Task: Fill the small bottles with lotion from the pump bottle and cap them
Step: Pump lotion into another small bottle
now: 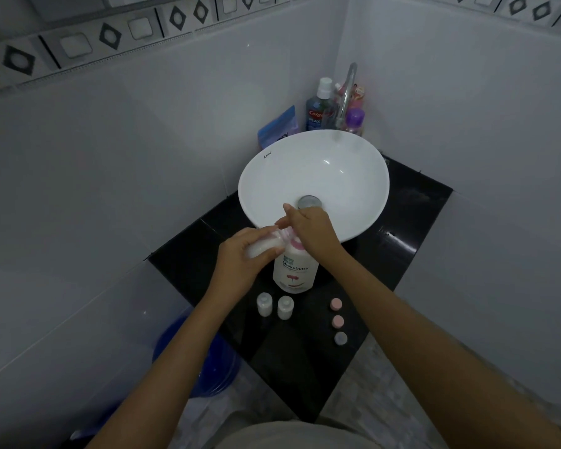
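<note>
Left hand closed around one small translucent plastic bottle, tilted at the white pump bottle spout. Right hand presses the pump head. At 6 o'clock: two uncapped bottles. At 4 o'clock: three round caps, two pink, one grey.

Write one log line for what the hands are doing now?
left hand: holds small bottle | right hand: on pump bottle | two bottles uncapped | three caps loose

Bare forearms, no sleeves

"Shokubutsu" on pump bottle; "Colgate" mouthwash
</note>
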`<action>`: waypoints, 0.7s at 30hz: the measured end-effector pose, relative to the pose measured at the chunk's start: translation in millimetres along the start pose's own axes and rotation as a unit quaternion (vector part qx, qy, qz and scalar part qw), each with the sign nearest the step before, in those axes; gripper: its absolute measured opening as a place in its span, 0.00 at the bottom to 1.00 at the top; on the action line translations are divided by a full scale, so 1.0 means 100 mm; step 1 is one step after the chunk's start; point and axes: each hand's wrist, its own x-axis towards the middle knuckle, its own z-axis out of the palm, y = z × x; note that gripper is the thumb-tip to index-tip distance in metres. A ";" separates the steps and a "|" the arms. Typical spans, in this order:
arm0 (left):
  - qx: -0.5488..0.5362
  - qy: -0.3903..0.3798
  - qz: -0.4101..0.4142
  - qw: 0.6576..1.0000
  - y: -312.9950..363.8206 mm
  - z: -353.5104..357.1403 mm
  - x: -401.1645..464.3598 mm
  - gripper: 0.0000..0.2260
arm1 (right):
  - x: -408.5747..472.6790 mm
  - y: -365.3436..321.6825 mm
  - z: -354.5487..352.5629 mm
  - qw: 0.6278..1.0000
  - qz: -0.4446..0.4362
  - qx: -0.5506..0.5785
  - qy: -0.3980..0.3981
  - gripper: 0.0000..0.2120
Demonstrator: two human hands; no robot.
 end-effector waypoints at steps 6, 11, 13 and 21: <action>0.006 0.005 0.015 1.000 0.05 -0.03 0.06 0.17 | 0.02 -0.06 -0.04 1.000 0.001 0.015 -0.016 0.21; 0.017 -0.002 0.004 1.000 -0.04 0.02 0.01 0.16 | 0.00 0.04 0.01 0.999 0.037 -0.003 -0.019 0.22; 0.017 -0.001 0.002 1.000 -0.05 0.02 -0.01 0.17 | -0.01 0.04 0.01 0.997 0.064 -0.007 -0.042 0.22; 0.051 0.012 0.008 0.999 -0.04 0.00 -0.01 0.26 | 0.00 -0.13 -0.11 0.997 0.048 0.039 -0.043 0.19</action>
